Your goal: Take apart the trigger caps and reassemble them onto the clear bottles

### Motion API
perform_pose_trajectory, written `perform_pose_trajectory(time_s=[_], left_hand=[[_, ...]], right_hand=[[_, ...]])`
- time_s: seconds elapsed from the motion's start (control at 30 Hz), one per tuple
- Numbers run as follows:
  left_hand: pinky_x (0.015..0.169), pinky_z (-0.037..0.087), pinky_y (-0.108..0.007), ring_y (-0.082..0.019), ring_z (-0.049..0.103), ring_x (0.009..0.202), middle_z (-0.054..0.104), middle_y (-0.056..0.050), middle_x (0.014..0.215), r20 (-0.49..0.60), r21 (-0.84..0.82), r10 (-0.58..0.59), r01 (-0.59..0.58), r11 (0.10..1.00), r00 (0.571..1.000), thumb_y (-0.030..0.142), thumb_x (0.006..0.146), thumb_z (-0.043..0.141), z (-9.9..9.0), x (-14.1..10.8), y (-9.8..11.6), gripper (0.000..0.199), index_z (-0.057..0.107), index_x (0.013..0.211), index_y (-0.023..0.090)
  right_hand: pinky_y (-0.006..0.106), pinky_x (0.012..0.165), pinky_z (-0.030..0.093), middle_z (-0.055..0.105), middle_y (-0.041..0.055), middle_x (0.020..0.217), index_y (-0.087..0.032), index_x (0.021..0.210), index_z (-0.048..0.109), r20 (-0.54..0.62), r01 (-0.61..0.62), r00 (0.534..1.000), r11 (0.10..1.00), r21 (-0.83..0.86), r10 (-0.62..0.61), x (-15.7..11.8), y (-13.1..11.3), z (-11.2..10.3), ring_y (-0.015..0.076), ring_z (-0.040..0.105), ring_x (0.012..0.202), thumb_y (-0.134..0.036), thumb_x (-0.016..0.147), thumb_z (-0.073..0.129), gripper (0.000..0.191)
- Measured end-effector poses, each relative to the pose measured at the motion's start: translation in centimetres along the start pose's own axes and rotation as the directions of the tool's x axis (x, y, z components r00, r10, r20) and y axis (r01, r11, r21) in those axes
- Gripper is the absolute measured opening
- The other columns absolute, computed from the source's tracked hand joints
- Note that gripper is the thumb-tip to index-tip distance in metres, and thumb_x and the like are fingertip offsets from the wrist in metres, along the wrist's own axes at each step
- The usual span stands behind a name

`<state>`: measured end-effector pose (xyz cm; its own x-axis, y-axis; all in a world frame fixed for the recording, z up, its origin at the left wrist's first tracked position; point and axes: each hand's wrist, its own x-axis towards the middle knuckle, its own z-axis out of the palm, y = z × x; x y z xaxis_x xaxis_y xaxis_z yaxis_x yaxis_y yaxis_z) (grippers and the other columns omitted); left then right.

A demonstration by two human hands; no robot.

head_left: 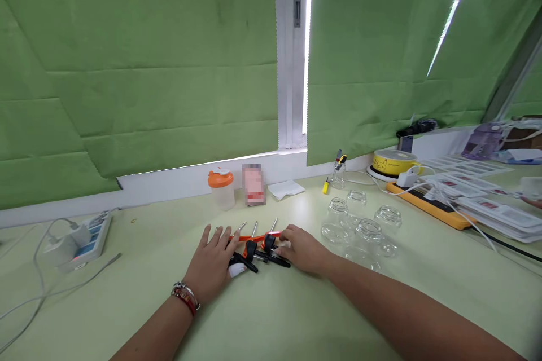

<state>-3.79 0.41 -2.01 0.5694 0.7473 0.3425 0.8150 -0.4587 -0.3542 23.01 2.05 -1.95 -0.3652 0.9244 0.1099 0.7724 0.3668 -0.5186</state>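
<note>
Several orange-and-black tools [250, 249] that look like bar clamps lie side by side on the table between my hands. Thin metal rods stick out from their far side, and black handles point towards me. My left hand [214, 262] rests at their left end, fingers spread and stretched forward, with a white wrap on the thumb. At the right end, my right hand [302, 249] has its fingers bent round the rightmost clamp, which they partly hide. Just right of that hand stand several clear glass jars [337, 220] without lids.
Behind the clamps are an orange-lidded cup [222, 189], a pink box [254, 185] and a white paper [286, 189]. Screwdrivers stand in a jar [337, 176]. Power strips lie left [91, 242] and right [429, 203], with loose cables. Another person's hand [531, 202] shows at the right edge.
</note>
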Motion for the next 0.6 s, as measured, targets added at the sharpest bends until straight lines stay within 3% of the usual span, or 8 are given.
perform_pose_trajectory(time_s=[0.13, 0.23, 0.37, 0.5, 0.6], left_hand=[[0.11, 0.014, -0.054, -0.034, 0.046, 0.124, 0.048, -0.017, 0.139, -0.075, -0.004, 0.076, -0.077, 0.997, 0.994, 0.056, 0.089, 0.039, -0.3, -0.1, 0.9, 0.063, 0.044, 0.138, 0.016], [0.111, 0.012, -0.052, -0.031, 0.046, 0.125, 0.048, -0.015, 0.14, -0.086, -0.034, 0.121, -0.124, 0.992, 0.989, 0.051, 0.091, 0.039, -0.5, -0.2, 1.6, 0.059, 0.041, 0.139, 0.017], [0.112, 0.013, -0.05, -0.028, 0.049, 0.123, 0.05, -0.012, 0.139, -0.098, -0.075, 0.098, -0.106, 0.992, 0.99, 0.039, 0.091, 0.042, 0.1, 0.0, 2.0, 0.053, 0.039, 0.141, 0.021], [0.111, 0.014, -0.053, -0.03, 0.047, 0.125, 0.048, -0.015, 0.14, -0.105, -0.149, 0.046, -0.062, 0.987, 0.993, 0.037, 0.09, 0.044, 0.2, 0.2, 2.1, 0.053, 0.04, 0.14, 0.02], [0.109, 0.021, -0.053, -0.032, 0.044, 0.126, 0.047, -0.015, 0.14, -0.132, -0.433, -0.057, -0.006, 0.901, 0.99, 0.042, 0.088, 0.047, -1.0, 0.1, 3.0, 0.057, 0.039, 0.14, 0.019]], right_hand=[[0.025, 0.058, 0.033, 0.061, 0.0037, 0.074, -0.018, 0.069, 0.062, 0.062, 0.025, 0.998, 0.998, -0.062, -0.021, 0.0, -0.5, -0.2, 0.0154, 0.054, 0.066, -0.034, 0.085, 0.051, 0.025], [0.025, 0.053, 0.028, 0.058, 0.0006, 0.063, -0.018, 0.064, 0.058, 0.067, 0.072, 0.995, 0.995, -0.067, -0.068, 0.1, -0.5, 0.1, 0.0124, 0.047, 0.056, -0.031, 0.083, 0.052, 0.024], [0.024, 0.052, 0.027, 0.057, 0.0, 0.062, -0.018, 0.066, 0.058, 0.021, 0.098, 0.995, 0.993, -0.071, -0.097, 0.3, -0.3, 0.5, 0.0116, 0.044, 0.055, -0.027, 0.081, 0.053, 0.019], [0.025, 0.054, 0.03, 0.059, 0.0032, 0.069, -0.016, 0.066, 0.058, -0.063, 0.043, 0.997, 0.997, -0.07, -0.048, 0.4, -0.7, -0.1, 0.0133, 0.048, 0.06, -0.028, 0.085, 0.051, 0.023], [0.025, 0.06, 0.036, 0.06, 0.0056, 0.078, -0.015, 0.075, 0.061, -0.152, 0.094, 0.983, 0.994, -0.057, -0.102, -0.7, -2.1, -1.3, 0.0154, 0.053, 0.069, -0.028, 0.087, 0.049, 0.021]])
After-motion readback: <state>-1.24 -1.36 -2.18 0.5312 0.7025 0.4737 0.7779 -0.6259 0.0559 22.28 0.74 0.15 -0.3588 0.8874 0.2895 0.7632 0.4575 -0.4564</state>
